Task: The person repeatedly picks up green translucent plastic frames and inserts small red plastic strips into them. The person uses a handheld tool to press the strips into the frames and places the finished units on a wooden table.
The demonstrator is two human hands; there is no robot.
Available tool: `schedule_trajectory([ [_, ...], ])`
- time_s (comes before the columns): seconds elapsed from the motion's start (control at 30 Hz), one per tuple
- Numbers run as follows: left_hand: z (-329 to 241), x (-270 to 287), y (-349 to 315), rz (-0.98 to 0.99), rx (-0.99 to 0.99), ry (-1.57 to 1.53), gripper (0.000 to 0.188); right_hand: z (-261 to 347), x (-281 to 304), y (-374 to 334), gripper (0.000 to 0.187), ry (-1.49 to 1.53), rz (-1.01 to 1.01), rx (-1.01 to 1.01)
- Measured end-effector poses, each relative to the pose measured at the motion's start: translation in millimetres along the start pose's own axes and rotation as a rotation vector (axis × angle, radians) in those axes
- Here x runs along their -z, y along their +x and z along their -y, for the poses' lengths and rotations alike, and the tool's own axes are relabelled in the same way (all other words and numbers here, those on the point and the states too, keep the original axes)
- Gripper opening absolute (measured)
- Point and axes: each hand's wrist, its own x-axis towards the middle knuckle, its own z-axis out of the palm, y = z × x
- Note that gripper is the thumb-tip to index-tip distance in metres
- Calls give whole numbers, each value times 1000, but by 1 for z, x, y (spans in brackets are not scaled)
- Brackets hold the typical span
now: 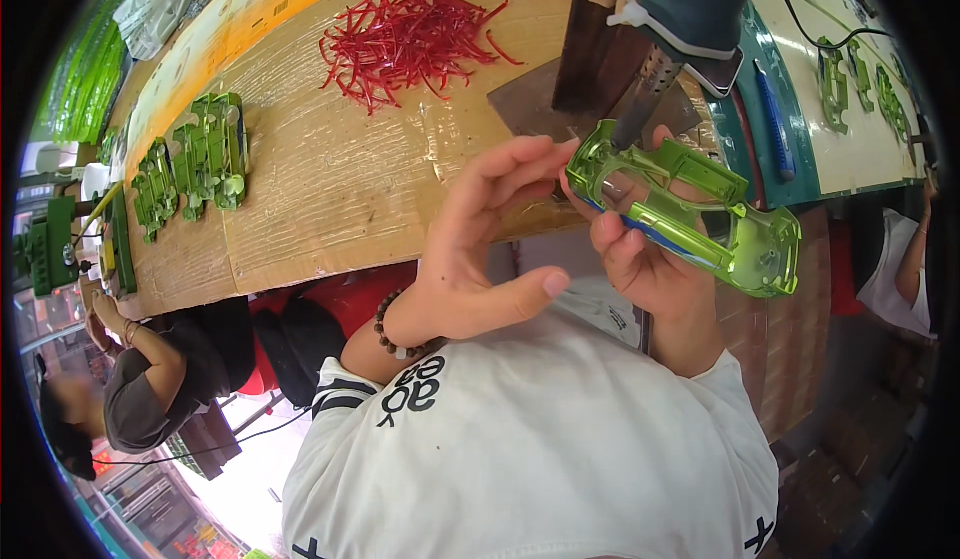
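Note:
My right hand grips a glossy green plastic toy-car body shell from below, tilted, with its hollow side up. A blue stripe runs along the shell's near edge. My left hand is open, thumb spread wide and fingers stretched toward the shell's left end; whether the fingertips touch it I cannot tell. Over that same end, the dark tip of a heating tool with a perforated metal nozzle points down into the shell. The contact point of the tip is hard to make out.
A heap of thin red plastic strips lies on the cardboard-covered table. Several green shells stand at the left, more green parts at the far right. A blue-handled tool lies on the green mat. A co-worker sits at left.

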Motion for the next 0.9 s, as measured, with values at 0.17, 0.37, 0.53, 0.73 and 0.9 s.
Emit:
schedule_trajectory([
  [0.17, 0, -1, 1, 16, -4, 25, 80, 3, 0, -2, 70, 1, 24, -26],
  [0.37, 1, -2, 1, 34, -36, 14, 80, 4, -6, -4, 70, -16, 48, -66],
  [0.53, -1, -1, 1, 53, -36, 29, 83, 8, -2, -7, 70, -39, 37, -69],
  [0.73, -6, -8, 2, 47, -13, 93, 89, 11, 0, -14, 64, -64, 75, -39],
  [0.9, -8, -4, 6, 135, -43, 129, 84, 19, 4, -13, 62, -67, 92, -47],
])
